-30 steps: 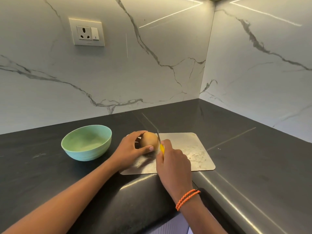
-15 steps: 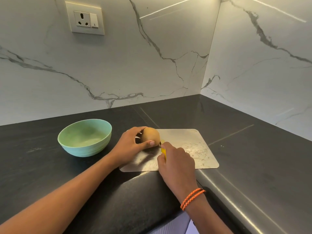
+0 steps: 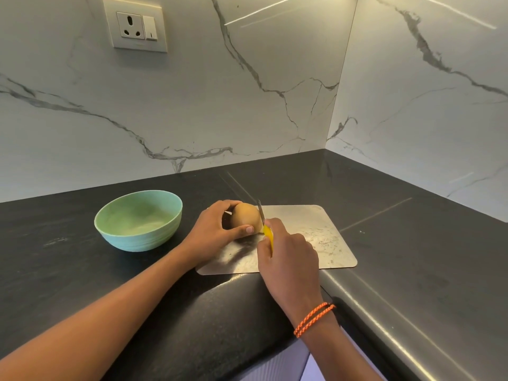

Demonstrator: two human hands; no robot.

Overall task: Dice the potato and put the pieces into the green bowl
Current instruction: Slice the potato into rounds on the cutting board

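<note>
A whole, unpeeled brown potato (image 3: 245, 217) sits on the near left part of a thin, scratched metal cutting board (image 3: 310, 229), uncut as far as can be seen. The left hand (image 3: 213, 229) cups it from the left side, fingers curled over the top and the thumb pressed against its near face, gripping it in place. At the potato's right end stands the narrow blade of a knife (image 3: 260, 211), edge down and touching or just beside the skin; whether it has entered the potato cannot be told. The knife has a yellow handle (image 3: 268, 237), and the right hand (image 3: 288, 259) is wrapped around that handle, fingers curled tight, so only a short strip of yellow shows. An orange braided band (image 3: 313, 318) circles the right wrist.

The board lies flat on a dark stone bench (image 3: 82, 270), close to its rounded front edge. To the left of the board, near the left hand but apart from it, stands the green bowl (image 3: 138, 220), upright, with no potato pieces in it. Behind the bench, two white marble-patterned walls (image 3: 192, 105) with grey veins meet in a corner at the right. High on the left wall is a white power socket with a switch (image 3: 136, 26).
</note>
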